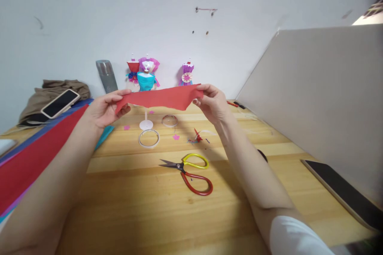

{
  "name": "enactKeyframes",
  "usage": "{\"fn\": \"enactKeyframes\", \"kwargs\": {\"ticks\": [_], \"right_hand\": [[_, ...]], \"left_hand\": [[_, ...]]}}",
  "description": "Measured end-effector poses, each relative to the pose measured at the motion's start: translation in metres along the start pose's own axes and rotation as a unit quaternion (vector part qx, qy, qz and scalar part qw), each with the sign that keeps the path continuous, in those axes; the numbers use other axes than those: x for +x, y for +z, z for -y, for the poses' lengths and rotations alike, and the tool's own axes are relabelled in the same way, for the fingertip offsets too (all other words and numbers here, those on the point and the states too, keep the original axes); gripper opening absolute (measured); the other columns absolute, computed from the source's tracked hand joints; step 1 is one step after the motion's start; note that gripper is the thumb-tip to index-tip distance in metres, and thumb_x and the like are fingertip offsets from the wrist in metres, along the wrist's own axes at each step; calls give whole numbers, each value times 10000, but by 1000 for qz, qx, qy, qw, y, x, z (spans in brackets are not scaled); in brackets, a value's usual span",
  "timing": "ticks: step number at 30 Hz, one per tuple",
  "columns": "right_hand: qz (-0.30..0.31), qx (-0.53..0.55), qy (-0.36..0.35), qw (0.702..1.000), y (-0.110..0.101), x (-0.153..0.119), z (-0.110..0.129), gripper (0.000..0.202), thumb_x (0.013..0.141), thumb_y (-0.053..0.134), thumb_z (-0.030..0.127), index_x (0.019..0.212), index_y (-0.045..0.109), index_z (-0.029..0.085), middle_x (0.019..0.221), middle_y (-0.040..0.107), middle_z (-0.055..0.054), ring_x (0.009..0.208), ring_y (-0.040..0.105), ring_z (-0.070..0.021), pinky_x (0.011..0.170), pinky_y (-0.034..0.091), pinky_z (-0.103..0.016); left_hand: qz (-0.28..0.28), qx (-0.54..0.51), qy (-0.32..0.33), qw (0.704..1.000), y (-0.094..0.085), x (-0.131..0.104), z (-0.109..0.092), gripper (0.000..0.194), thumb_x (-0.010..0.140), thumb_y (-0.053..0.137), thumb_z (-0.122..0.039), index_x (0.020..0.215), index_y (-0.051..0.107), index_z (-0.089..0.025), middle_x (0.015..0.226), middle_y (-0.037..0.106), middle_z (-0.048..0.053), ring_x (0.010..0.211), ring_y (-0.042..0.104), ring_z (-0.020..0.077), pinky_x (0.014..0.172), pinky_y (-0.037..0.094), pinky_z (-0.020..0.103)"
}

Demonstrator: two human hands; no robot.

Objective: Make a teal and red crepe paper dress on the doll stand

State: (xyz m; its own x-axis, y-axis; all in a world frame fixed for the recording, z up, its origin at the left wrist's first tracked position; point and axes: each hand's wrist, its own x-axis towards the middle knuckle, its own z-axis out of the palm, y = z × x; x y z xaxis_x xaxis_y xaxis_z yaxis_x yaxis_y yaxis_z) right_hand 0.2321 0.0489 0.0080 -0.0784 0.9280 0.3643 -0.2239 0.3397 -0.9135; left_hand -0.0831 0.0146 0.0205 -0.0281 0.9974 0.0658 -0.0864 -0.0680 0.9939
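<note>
A strip of red crepe-like paper [158,97] is stretched in the air between my two hands. Its left end is pinched in my left hand [109,107], and my right hand [212,101] grips the right end between thumb and fingers. Below it on the wooden table [134,207] lie open scissors [179,166] with one yellow and one red handle. Two tape rings [149,138], a white round base [146,124] and small pink paper pieces [176,137] lie between the hands. Red scraps [197,136] sit nearer my right forearm.
Small dressed figures [146,79] and a grey bottle [107,76] stand by the wall. At left are coloured paper sheets [38,159], brown cloth [56,89] and a phone [60,103]. A dark flat device [341,191] lies right, beside a white panel [326,95].
</note>
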Motion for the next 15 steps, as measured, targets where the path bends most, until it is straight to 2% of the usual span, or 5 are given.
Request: {"fn": "enactKeyframes", "kwargs": {"ticks": [3,6,10,13,15], "right_hand": [[-55,-19,-7,998,-1,3,-6,299,602,766,368,773,555,244,805,633,5,797,597,-152,688,476,-274],[-94,-51,-36,994,-7,8,-11,321,636,762,440,741,543,230,784,632,4,785,594,-147,707,485,-273],[-114,-46,-81,989,-12,13,-12,341,606,797,416,651,527,213,704,615,11,689,567,-126,690,486,-275],[-108,-24,-55,992,-13,12,-9,359,578,816,390,608,505,212,614,566,28,580,504,-106,563,437,-248],[-99,-22,-40,994,-12,10,-6,359,567,824,381,607,509,213,591,554,31,548,484,-102,504,388,-233]], "left_hand": [[30,-92,-2,995,4,-4,-2,453,525,643,-60,925,755,-240,881,764,3,694,656,133,724,578,252],[46,-46,25,998,8,-6,-2,468,544,741,-52,964,754,-257,1053,770,25,787,716,181,675,577,253],[4,20,-3,1000,11,-3,2,231,619,839,-236,810,726,-169,855,765,74,695,717,196,593,573,259],[-29,43,-3,999,14,-1,5,287,614,854,-330,820,736,-169,827,766,74,756,723,222,600,576,278],[-47,59,22,997,15,-1,6,335,562,878,-340,826,752,-178,841,776,60,789,720,223,678,591,310]]}}
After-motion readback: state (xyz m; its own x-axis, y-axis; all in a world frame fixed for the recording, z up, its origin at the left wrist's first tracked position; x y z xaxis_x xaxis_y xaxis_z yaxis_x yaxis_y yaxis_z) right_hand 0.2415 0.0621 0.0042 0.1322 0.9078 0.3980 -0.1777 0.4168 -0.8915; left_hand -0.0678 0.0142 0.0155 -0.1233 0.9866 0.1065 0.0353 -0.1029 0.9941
